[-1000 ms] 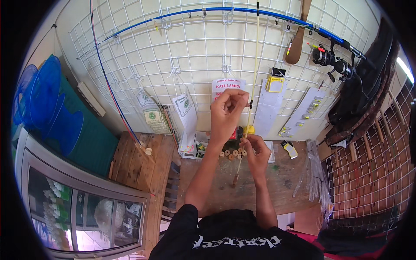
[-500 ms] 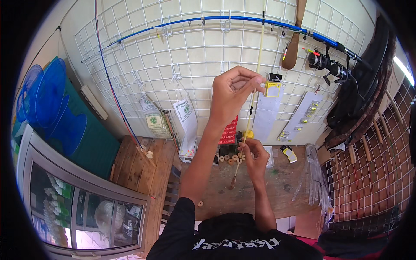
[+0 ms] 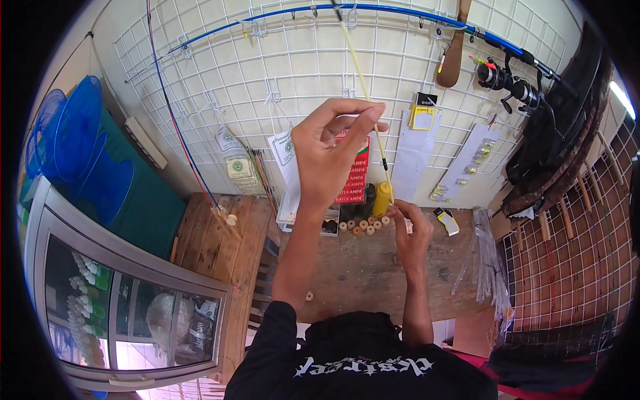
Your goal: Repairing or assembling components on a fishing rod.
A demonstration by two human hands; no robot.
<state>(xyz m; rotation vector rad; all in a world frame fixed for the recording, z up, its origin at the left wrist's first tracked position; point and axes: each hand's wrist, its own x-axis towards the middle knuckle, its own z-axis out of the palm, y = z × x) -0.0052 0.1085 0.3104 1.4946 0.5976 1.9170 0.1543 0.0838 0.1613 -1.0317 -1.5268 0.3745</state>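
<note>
A thin pale-yellow rod (image 3: 357, 57) with black bands slants from the top down toward the bench. My left hand (image 3: 333, 143) is raised before the wire grid, thumb and index finger pinched on the rod's middle. Lower and to the right, my right hand (image 3: 411, 230) has curled fingers on the rod near a black band, above the wooden bench (image 3: 353, 267). Small wooden rings (image 3: 363, 225) lie on the bench behind my hands, beside a yellow bottle (image 3: 382, 199) and red printed packets (image 3: 351, 173).
A blue fishing rod (image 3: 387, 13) with reels (image 3: 507, 90) hangs on the white grid (image 3: 193, 80). Blue nets (image 3: 73, 147) and a glass cabinet (image 3: 127, 320) are on the left. A black bag (image 3: 547, 147) and a plastic bundle (image 3: 487, 267) are on the right.
The rod has tilted, its top swinging left. My left hand has shifted left with it since half a second ago, while my right hand has moved slightly right and up.
</note>
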